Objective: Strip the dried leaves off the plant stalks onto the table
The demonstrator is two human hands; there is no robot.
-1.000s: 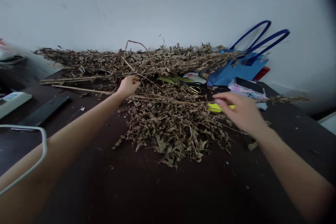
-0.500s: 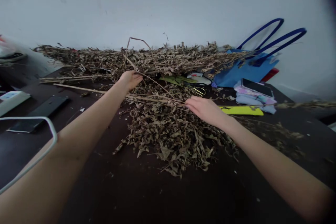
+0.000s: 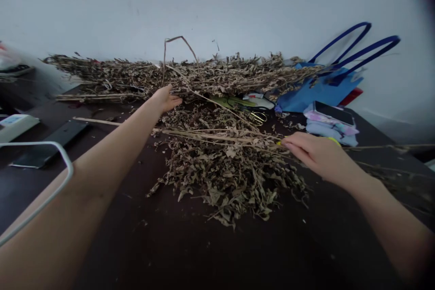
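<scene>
My right hand [image 3: 314,154] is closed around thin dried plant stalks [image 3: 217,136], which run leftward from it over a heap of dried, crumpled leaves [image 3: 227,176]. Up and to the left, my left hand [image 3: 169,99] has its fingers apart, at the front edge of a long bundle of dried leafy stalks [image 3: 238,74]; no grip on any stalk shows there. A bent stalk [image 3: 175,38] rises above the bundle behind it. Behind my right hand, a bright yellow object [image 3: 335,141] is mostly hidden.
Gold-handled scissors [image 3: 258,118] lie behind the heap. To the right are a blue bag [image 3: 312,93] and a phone [image 3: 333,113] on folded cloth [image 3: 326,130]. On the left, a dark phone [image 3: 50,144], a white power strip [image 3: 18,126] and a white cable [image 3: 64,158] sit near my forearm.
My right hand has moved right and slightly nearer, drawing along the stalks and covering most of the yellow object. My left hand has shifted slightly left, and the bent stalk stands a little higher.
</scene>
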